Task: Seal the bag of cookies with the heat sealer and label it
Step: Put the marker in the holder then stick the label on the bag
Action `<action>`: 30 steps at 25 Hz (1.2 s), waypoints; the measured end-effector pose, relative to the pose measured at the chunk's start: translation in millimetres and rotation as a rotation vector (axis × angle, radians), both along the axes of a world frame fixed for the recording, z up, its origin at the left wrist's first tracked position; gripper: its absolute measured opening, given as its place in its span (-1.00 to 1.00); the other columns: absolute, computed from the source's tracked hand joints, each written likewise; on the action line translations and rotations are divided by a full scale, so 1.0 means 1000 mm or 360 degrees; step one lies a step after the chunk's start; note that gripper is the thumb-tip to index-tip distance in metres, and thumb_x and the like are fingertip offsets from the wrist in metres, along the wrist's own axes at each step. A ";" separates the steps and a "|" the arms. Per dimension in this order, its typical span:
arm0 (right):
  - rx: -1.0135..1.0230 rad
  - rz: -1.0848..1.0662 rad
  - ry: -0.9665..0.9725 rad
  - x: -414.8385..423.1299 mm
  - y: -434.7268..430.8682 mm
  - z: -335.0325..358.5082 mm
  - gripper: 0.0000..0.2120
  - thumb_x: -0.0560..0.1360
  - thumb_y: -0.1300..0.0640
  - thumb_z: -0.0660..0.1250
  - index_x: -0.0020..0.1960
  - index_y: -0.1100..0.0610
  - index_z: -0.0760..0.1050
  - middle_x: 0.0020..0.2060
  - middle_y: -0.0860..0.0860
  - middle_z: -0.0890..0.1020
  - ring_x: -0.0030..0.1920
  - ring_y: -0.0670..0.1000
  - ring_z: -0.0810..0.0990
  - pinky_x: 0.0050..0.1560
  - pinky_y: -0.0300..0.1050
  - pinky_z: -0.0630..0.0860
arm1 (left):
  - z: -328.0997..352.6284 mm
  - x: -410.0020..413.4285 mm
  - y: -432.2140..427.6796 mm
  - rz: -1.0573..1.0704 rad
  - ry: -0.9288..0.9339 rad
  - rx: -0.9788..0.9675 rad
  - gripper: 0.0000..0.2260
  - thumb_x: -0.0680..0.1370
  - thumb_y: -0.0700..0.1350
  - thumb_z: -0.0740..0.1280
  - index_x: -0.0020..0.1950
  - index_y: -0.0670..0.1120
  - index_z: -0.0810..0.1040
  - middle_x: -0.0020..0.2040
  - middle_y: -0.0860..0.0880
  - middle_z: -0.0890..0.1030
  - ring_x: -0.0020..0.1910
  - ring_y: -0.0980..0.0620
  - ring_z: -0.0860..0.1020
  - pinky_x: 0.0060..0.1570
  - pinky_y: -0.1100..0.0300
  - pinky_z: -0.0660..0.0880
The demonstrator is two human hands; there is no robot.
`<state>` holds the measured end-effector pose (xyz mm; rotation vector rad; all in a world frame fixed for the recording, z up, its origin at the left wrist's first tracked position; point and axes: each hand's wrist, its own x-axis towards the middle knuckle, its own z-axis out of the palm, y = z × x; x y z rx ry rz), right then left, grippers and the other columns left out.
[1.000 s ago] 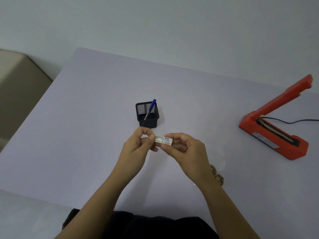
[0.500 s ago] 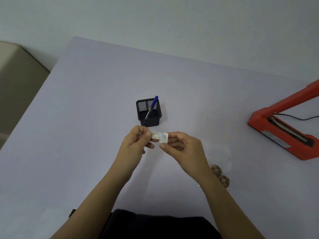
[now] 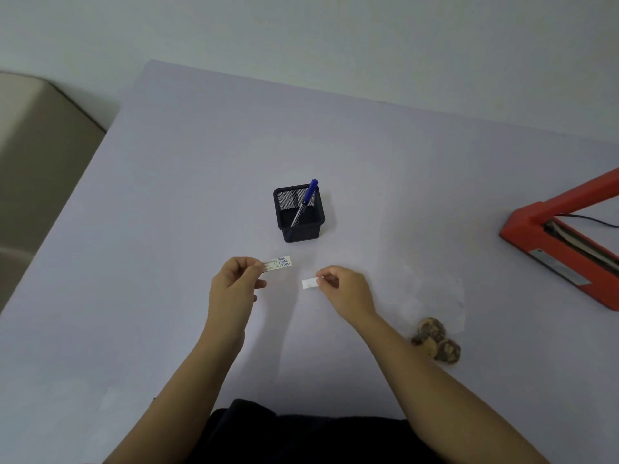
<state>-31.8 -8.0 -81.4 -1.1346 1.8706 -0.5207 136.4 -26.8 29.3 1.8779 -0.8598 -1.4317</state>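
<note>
My left hand (image 3: 236,281) pinches a small white label (image 3: 279,263) with blue handwriting, held above the table. My right hand (image 3: 341,288) pinches a blank white strip of backing paper (image 3: 309,283), a short way to the right of the label. A clear plastic bag (image 3: 432,293) lies flat on the table right of my right hand, with brown cookies (image 3: 435,341) at its near end. The red heat sealer (image 3: 552,236) stands at the right edge with its arm raised.
A black mesh pen holder (image 3: 299,214) with a blue pen (image 3: 306,200) stands just beyond my hands. The sealer's black cord (image 3: 589,220) runs off to the right. The lilac table (image 3: 167,229) ends at the left beside a beige seat (image 3: 37,155).
My hands have drawn apart: the label stays in my left hand, and the white backing strip has come off it in my right. The view has shifted left.
</note>
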 end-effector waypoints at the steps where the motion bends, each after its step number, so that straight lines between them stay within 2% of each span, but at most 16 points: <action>1: -0.0012 0.0051 0.0122 0.001 -0.001 -0.003 -0.88 0.47 0.12 0.32 -0.04 0.04 0.61 -0.12 -0.03 0.68 -0.12 -0.03 0.60 -0.12 -0.14 0.54 | -0.002 0.002 0.001 0.0015 -0.0005 0.0005 -0.89 0.54 -0.17 0.25 -0.17 -0.06 0.50 -0.19 0.04 0.60 -0.21 0.07 0.54 -0.23 0.20 0.38; 4: -0.0157 0.0145 0.0492 0.006 -0.004 -0.006 -0.90 0.46 0.09 0.30 -0.10 0.04 0.59 -0.14 -0.04 0.61 -0.07 0.02 0.54 -0.28 -0.14 0.43 | -0.007 0.003 0.004 0.0039 -0.0005 0.0018 -0.88 0.54 -0.17 0.25 -0.18 -0.04 0.50 -0.20 0.05 0.59 -0.21 0.07 0.54 -0.23 0.20 0.38; 7: -0.0238 0.0158 0.0673 0.012 -0.002 -0.007 -0.87 0.48 0.04 0.29 -0.10 0.07 0.56 -0.10 -0.02 0.56 -0.02 0.05 0.49 -0.31 -0.14 0.37 | -0.010 0.001 0.004 0.0027 0.0011 0.0022 -0.89 0.54 -0.17 0.25 -0.18 -0.05 0.50 -0.19 0.04 0.59 -0.21 0.07 0.54 -0.24 0.21 0.38; 12: -0.0456 -0.0010 0.0595 0.006 0.004 0.006 -0.83 0.48 0.01 0.31 0.01 0.07 0.55 0.03 -0.02 0.53 0.05 0.02 0.45 -0.27 -0.18 0.35 | -0.010 -0.006 0.005 -0.0028 0.0052 -0.0047 -0.89 0.54 -0.18 0.25 -0.17 -0.06 0.52 -0.19 0.02 0.59 -0.21 0.09 0.53 -0.23 0.23 0.39; 15: -0.0612 -0.0243 0.0537 -0.021 0.018 0.022 -0.87 0.49 0.07 0.30 0.01 0.07 0.55 0.00 -0.03 0.56 0.03 -0.02 0.46 -0.19 -0.21 0.35 | -0.015 -0.017 0.005 -0.0024 0.0205 0.0035 -0.90 0.52 -0.19 0.27 -0.17 -0.08 0.55 -0.18 -0.01 0.59 -0.22 0.08 0.52 -0.19 0.23 0.40; 18: -0.0710 -0.0571 0.0560 -0.068 0.051 0.030 -0.88 0.47 0.21 0.31 0.00 0.11 0.56 -0.09 0.01 0.62 -0.07 0.04 0.52 -0.12 -0.24 0.34 | -0.023 -0.043 0.010 -0.0176 0.0340 0.0170 -0.91 0.51 -0.21 0.29 -0.14 -0.13 0.58 -0.18 -0.09 0.59 -0.25 0.07 0.48 -0.16 0.24 0.42; 21: -0.0642 -0.0867 0.0518 -0.121 0.088 0.032 -0.86 0.47 0.26 0.29 0.01 0.15 0.55 -0.14 0.05 0.61 -0.13 0.06 0.55 -0.10 -0.18 0.40 | -0.032 -0.080 0.019 -0.0425 0.0340 0.0210 -0.91 0.52 -0.23 0.30 -0.12 -0.20 0.59 -0.29 -0.08 0.50 -0.30 0.05 0.42 -0.20 0.23 0.40; 24: -0.0481 -0.1005 0.0406 -0.161 0.109 0.035 -0.85 0.49 0.25 0.28 0.05 0.17 0.51 -0.12 0.04 0.59 -0.13 0.03 0.56 -0.09 -0.18 0.43 | -0.038 -0.120 0.028 -0.0571 0.0351 0.0244 -0.90 0.52 -0.24 0.32 -0.05 -0.25 0.59 -0.33 -0.06 0.49 -0.34 0.06 0.40 -0.23 0.26 0.41; 28: 0.0010 -0.0945 0.0124 -0.193 0.113 0.027 -0.78 0.49 0.11 0.32 0.11 0.16 0.47 -0.12 0.00 0.56 -0.10 0.00 0.54 -0.04 -0.19 0.41 | -0.050 -0.176 0.039 -0.0706 0.0321 0.0222 -0.95 0.50 -0.24 0.35 -0.14 -0.18 0.60 -0.34 -0.05 0.52 -0.36 0.08 0.46 -0.25 0.28 0.44; 30: 0.0108 -0.0893 0.0027 -0.199 0.110 0.021 -0.76 0.47 0.07 0.35 0.09 0.15 0.48 -0.15 -0.01 0.56 -0.11 -0.03 0.53 -0.04 -0.22 0.38 | -0.060 -0.198 0.041 -0.0774 0.0253 0.0220 -0.92 0.50 -0.24 0.35 -0.19 -0.14 0.59 -0.32 -0.05 0.54 -0.34 0.08 0.49 -0.26 0.28 0.46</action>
